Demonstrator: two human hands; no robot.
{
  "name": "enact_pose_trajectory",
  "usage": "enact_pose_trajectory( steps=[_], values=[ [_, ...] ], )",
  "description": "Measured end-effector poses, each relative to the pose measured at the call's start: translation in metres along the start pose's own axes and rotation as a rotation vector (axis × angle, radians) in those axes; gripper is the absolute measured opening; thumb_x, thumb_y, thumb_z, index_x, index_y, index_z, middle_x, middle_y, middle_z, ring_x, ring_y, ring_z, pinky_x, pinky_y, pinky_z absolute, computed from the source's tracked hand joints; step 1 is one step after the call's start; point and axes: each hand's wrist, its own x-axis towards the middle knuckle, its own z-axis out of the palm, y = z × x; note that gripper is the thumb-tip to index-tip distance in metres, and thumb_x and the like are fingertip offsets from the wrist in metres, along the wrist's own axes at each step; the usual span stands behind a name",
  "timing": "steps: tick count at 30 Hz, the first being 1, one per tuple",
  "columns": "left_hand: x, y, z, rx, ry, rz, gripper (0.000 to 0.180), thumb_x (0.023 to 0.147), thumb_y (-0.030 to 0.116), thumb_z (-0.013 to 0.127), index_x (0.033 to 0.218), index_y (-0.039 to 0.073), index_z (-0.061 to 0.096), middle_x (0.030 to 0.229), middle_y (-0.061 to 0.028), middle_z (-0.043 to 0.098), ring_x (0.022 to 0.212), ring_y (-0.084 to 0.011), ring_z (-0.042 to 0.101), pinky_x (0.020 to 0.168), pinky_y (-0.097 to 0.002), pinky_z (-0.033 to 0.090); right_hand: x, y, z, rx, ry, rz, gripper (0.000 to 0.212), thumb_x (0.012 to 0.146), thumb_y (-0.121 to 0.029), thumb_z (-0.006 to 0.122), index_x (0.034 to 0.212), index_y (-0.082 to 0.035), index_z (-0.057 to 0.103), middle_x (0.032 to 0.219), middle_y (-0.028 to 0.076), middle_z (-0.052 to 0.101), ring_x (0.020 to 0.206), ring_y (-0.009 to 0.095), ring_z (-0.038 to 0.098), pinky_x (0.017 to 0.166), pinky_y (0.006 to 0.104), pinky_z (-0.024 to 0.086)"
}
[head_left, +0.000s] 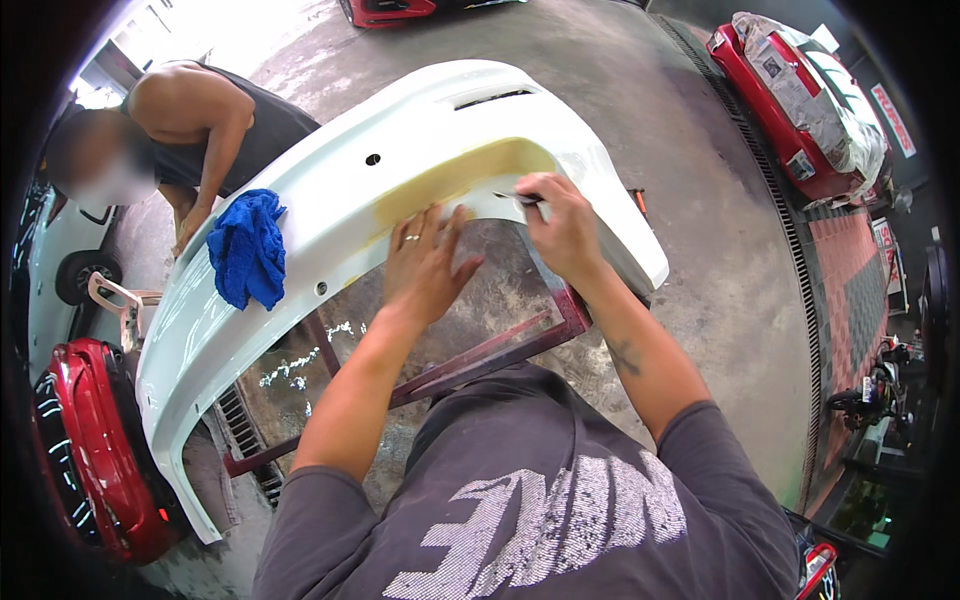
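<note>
Bumper: white car bumper (400,130) rests across a red metal stand (470,360), its yellowish patch facing up for reach.
Left hand (425,265): fingers spread flat, empty, steadying the edge.
Right hand (562,225): fingers pinched around a thin blade-like tool (518,197) at the patch.
Cloth: blue rag (248,250) lies draped on the bumper.

The small tool (520,197) pinched in the right hand (562,228) is mostly covered by the fingers, so its kind cannot be told. The left hand (425,265) hides part of the yellowish patch (450,178) on the white bumper (300,250). The red stand (480,358) is largely concealed under the bumper. The red car (385,10) is cut off by the top edge.
</note>
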Motion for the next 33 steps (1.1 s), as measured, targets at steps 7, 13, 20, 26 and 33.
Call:
enact_pose_trajectory(
  steps=[7, 13, 20, 26, 33],
  values=[
    [-0.068, -0.064, 0.017, 0.108, 0.246, -0.067, 0.066, 0.103, 0.038, 0.078, 0.159, 0.007, 0.064, 0.154, -0.0118, 0.061, 0.141, -0.0353, 0.055, 0.121, -0.0588, 0.043, 0.026, 0.022, 0.046, -0.363, -0.302, -0.218, 0.029, 0.097, -0.003, 0.068, 0.123, -0.008, 0.081, 0.130, 0.010, 0.078, 0.127, 0.034, 0.070, 0.111, 0.0497, 0.058],
    [-0.061, -0.052, 0.040, 0.100, 0.424, -0.166, 0.072, 0.095, 0.035, 0.082, 0.160, 0.011, 0.064, 0.152, -0.0087, 0.063, 0.140, -0.0334, 0.057, 0.121, -0.0553, 0.042, 0.020, 0.006, 0.065, -0.441, -0.235, -0.136, 0.032, 0.100, -0.002, 0.065, 0.127, -0.006, 0.082, 0.134, 0.013, 0.076, 0.127, 0.035, 0.070, 0.115, 0.0492, 0.056],
    [-0.061, -0.052, 0.046, 0.068, 0.435, -0.204, 0.073, 0.091, 0.032, 0.082, 0.160, 0.014, 0.066, 0.150, -0.0065, 0.066, 0.139, -0.0328, 0.059, 0.121, -0.0528, 0.041, 0.015, -0.033, 0.090, -0.408, -0.243, -0.370, 0.029, 0.104, -0.006, 0.062, 0.124, -0.004, 0.083, 0.135, 0.014, 0.077, 0.126, 0.036, 0.072, 0.116, 0.0483, 0.056],
    [-0.061, -0.050, 0.050, 0.065, 0.452, -0.209, 0.071, 0.090, 0.031, 0.081, 0.158, 0.015, 0.068, 0.149, -0.0068, 0.067, 0.139, -0.0333, 0.059, 0.119, -0.0520, 0.041, 0.018, -0.015, 0.082, -0.447, -0.223, -0.092, 0.035, 0.103, -0.004, 0.059, 0.126, -0.006, 0.085, 0.131, 0.017, 0.078, 0.132, 0.037, 0.072, 0.115, 0.0470, 0.058],
    [-0.064, -0.056, 0.052, 0.032, 0.470, -0.201, 0.070, 0.089, 0.028, 0.081, 0.157, 0.015, 0.069, 0.149, -0.0069, 0.067, 0.138, -0.0341, 0.059, 0.118, -0.0528, 0.041, 0.016, 0.010, 0.065, -0.408, -0.265, -0.075, 0.046, 0.101, 0.000, 0.057, 0.137, -0.013, 0.083, 0.141, 0.014, 0.078, 0.134, 0.034, 0.072, 0.121, 0.0494, 0.055]
  ],
)
